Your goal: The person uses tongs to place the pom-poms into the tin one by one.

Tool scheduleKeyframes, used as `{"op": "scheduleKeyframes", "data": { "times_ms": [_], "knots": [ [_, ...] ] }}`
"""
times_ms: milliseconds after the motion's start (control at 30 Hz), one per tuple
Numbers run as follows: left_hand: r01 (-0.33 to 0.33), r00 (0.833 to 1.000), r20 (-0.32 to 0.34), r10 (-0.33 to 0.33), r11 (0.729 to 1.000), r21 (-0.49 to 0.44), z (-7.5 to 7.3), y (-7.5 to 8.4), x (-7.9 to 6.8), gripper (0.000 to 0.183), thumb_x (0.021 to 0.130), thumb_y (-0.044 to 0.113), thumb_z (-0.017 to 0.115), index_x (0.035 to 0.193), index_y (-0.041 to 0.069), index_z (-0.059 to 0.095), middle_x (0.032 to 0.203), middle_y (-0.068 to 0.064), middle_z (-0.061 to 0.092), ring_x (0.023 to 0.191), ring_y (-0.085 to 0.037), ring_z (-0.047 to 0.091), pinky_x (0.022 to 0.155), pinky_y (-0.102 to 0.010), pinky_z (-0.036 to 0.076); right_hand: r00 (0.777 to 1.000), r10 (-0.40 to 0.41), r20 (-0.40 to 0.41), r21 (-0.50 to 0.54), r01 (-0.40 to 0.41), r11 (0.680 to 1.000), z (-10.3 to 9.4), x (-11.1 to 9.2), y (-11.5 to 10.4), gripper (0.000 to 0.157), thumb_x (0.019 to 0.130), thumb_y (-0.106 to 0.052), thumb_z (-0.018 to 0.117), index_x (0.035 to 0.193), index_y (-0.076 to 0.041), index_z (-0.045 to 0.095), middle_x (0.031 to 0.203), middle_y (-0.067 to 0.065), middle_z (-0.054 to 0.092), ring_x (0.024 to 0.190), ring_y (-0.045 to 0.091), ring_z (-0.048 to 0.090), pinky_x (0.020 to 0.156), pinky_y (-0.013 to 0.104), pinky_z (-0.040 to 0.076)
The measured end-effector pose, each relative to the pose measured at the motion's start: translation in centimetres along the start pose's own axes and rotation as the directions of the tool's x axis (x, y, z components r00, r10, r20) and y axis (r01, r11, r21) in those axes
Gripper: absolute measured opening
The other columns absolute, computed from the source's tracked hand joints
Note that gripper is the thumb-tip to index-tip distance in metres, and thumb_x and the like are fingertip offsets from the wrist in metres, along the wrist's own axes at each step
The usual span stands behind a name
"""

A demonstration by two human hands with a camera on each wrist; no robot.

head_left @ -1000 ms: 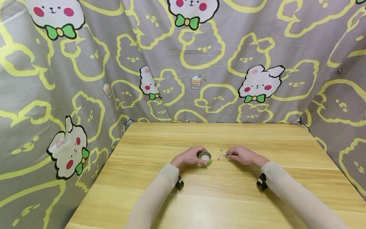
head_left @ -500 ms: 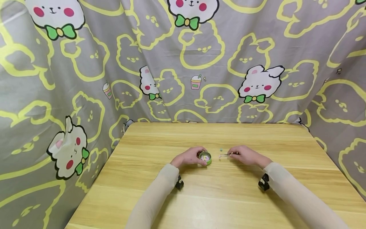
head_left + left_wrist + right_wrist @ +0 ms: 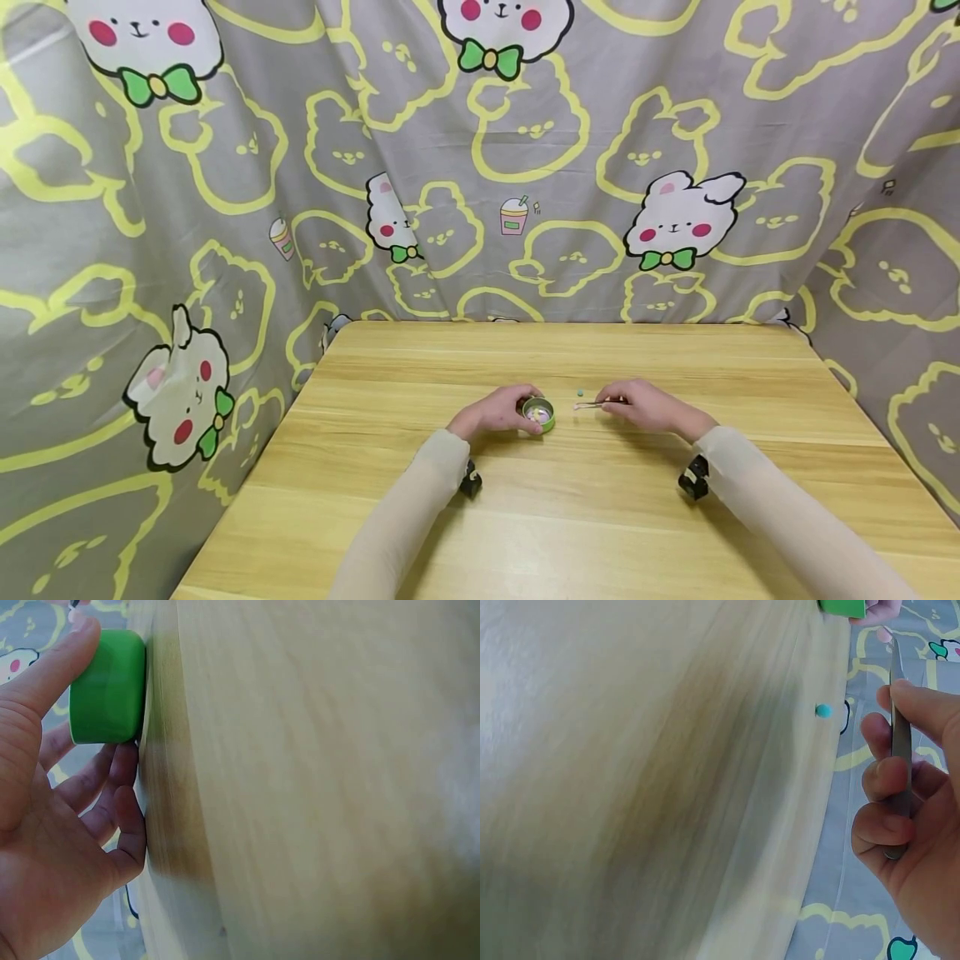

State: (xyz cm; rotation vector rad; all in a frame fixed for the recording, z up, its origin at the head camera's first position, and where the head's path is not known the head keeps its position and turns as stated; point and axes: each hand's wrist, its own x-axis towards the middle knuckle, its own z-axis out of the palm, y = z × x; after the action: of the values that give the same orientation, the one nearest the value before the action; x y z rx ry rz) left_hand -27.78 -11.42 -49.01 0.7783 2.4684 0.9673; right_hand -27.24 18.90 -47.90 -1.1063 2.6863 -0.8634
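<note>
My left hand (image 3: 504,408) grips a small round green tin (image 3: 549,422) by its side, thumb at the near edge and fingers behind. Small pale pink and yellow pieces (image 3: 537,413) lie inside the tin. In the left wrist view the tin's smooth green wall (image 3: 112,694) stands on the table. My right hand (image 3: 641,406) pinches metal tweezers (image 3: 900,750), thumb on one side and curled fingers on the other. A tiny pink bead (image 3: 884,634) sits at the tweezers' tips, to the right of the tin. A blue bead (image 3: 580,392) lies on the table just beyond the tweezers.
The wood-grain table (image 3: 570,517) reaches back to a grey curtain (image 3: 450,150) with yellow outlines and white rabbit prints. More of that curtain hangs at both sides. Black wrist cameras (image 3: 470,481) are strapped beneath the sleeves.
The right hand has shifted slightly away and right, and the tweezers' tips have risen a little with the pink bead. The left hand and tin have stayed in place.
</note>
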Motion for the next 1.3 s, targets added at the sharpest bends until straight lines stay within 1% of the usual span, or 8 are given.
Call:
{"op": "scheduleKeyframes", "data": {
  "times_ms": [233,467,600,800,933,1067,1233,1300],
  "knots": [
    [0.002,1.0,-0.001,-0.002,1.0,-0.011,0.0,0.1,-0.1,0.049,0.08,0.028,0.078,0.121,0.016,0.055,0.103,0.006,0.059,0.095,-0.01,0.055,0.084,-0.026,0.042,1.0,-0.01,-0.007,-0.008,0.01,1.0,-0.2,0.0,-0.4,0.018,0.097,-0.018,0.055,0.108,-0.011,0.067,0.1,-0.002,0.066,0.078,0.006,0.055,0.067,0.029,0.045],
    [-0.006,1.0,-0.003,0.006,1.0,0.002,0.0,-0.1,0.0,0.048,0.08,0.028,0.077,0.121,0.016,0.055,0.103,0.006,0.059,0.095,-0.008,0.054,0.083,-0.025,0.043,1.0,-0.017,-0.01,-0.02,0.016,1.0,-0.4,0.3,-1.2,0.018,0.097,-0.02,0.055,0.107,-0.013,0.068,0.1,-0.004,0.066,0.078,0.007,0.054,0.068,0.03,0.044],
    [-0.015,1.0,-0.003,0.015,1.0,0.002,0.0,-0.2,0.1,0.048,0.08,0.028,0.077,0.121,0.015,0.055,0.104,0.006,0.059,0.096,-0.009,0.055,0.084,-0.025,0.043,0.999,-0.034,-0.01,-0.035,0.034,0.999,-0.4,0.6,-1.5,0.017,0.097,-0.021,0.055,0.106,-0.015,0.068,0.1,-0.005,0.066,0.083,0.008,0.057,0.071,0.031,0.045],
    [-0.019,1.0,0.005,0.019,1.0,-0.011,0.0,0.0,-0.1,0.051,0.08,0.027,0.077,0.122,0.012,0.054,0.106,0.003,0.06,0.097,-0.01,0.056,0.084,-0.025,0.043,0.999,-0.05,-0.012,-0.038,0.049,0.998,-0.5,0.9,-1.9,0.018,0.097,-0.02,0.055,0.106,-0.013,0.069,0.104,-0.002,0.066,0.088,0.01,0.058,0.072,0.032,0.046],
    [-0.01,1.0,0.005,0.01,1.0,-0.012,0.0,0.1,-0.1,0.051,0.08,0.027,0.078,0.123,0.012,0.054,0.106,0.002,0.06,0.098,-0.011,0.056,0.085,-0.026,0.043,0.999,-0.044,-0.007,-0.028,0.044,0.999,-0.4,1.2,-2.2,0.019,0.097,-0.02,0.055,0.108,-0.013,0.068,0.107,0.0,0.066,0.082,0.008,0.056,0.069,0.029,0.044],
    [-0.011,1.0,0.002,0.011,1.0,-0.011,0.0,0.1,-0.1,0.05,0.08,0.027,0.078,0.122,0.013,0.055,0.106,0.002,0.06,0.098,-0.013,0.056,0.085,-0.026,0.043,0.999,-0.049,-0.003,-0.028,0.049,0.998,-0.4,1.7,-2.5,0.019,0.097,-0.019,0.056,0.109,-0.013,0.068,0.103,-0.002,0.066,0.073,0.006,0.051,0.065,0.027,0.043],
    [-0.019,1.0,0.0,0.019,1.0,-0.01,0.0,0.0,-0.1,0.049,0.08,0.027,0.078,0.121,0.012,0.055,0.105,0.002,0.06,0.097,-0.012,0.056,0.084,-0.026,0.043,0.997,-0.081,-0.005,-0.023,0.081,0.996,-0.2,2.1,-2.9,0.017,0.096,-0.017,0.056,0.106,-0.011,0.069,0.098,-0.002,0.067,0.073,0.007,0.053,0.065,0.029,0.044],
    [-0.021,1.0,0.001,0.021,1.0,-0.007,0.0,0.0,-0.1,0.049,0.08,0.027,0.078,0.121,0.013,0.055,0.105,0.003,0.06,0.096,-0.011,0.056,0.084,-0.025,0.043,0.996,-0.089,-0.004,-0.029,0.089,0.996,-0.1,2.4,-2.9,0.017,0.096,-0.018,0.056,0.106,-0.011,0.069,0.099,-0.002,0.067,0.078,0.007,0.055,0.068,0.03,0.045]
  ]
}}
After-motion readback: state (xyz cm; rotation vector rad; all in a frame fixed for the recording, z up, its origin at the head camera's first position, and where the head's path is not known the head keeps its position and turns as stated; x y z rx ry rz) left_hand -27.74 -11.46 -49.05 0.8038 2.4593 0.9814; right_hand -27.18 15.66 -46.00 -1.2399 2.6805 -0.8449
